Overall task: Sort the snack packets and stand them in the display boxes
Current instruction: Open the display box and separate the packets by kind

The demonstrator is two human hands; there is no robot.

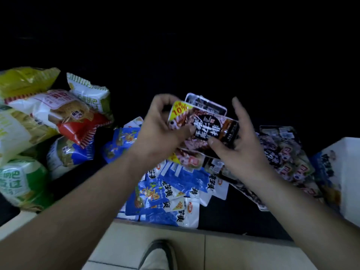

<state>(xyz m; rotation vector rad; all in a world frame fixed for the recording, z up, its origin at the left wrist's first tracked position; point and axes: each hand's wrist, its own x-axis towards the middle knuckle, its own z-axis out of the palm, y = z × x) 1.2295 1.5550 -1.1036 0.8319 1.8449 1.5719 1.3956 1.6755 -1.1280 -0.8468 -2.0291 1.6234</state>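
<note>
Both hands hold a small stack of dark brown snack packets (206, 126) with a yellow 10% corner, raised above the dark surface. My left hand (162, 131) grips the stack's left end, thumb on top. My right hand (240, 145) pinches the right end with thumb and lower fingers; its index finger sticks up. Under the hands lies a loose pile of blue and white packets (171, 190). More dark brown packets (282, 158) lie heaped to the right.
Big puffed bags in yellow, white, red and green (39, 121) are piled at the left. A white display box (348, 172) with a printed side stands at the right edge. Pale floor tiles and a shoe (158, 254) show below the surface's front edge.
</note>
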